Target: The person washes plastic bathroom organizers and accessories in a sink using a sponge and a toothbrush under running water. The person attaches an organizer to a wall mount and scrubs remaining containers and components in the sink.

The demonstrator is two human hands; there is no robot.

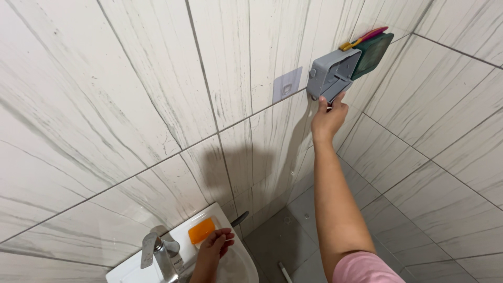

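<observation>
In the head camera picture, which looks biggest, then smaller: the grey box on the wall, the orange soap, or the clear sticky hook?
1. Grey box, biggest.
2. Orange soap and clear sticky hook look about alike; the soap is nearer the camera, so their order is unsure.
The right hand touches the box; the left hand is beside the soap.

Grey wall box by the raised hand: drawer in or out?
Partly out. The grey holder shows a tray slanting out of its lower edge, and the right hand grips that tray. What it holds is hidden.
</observation>
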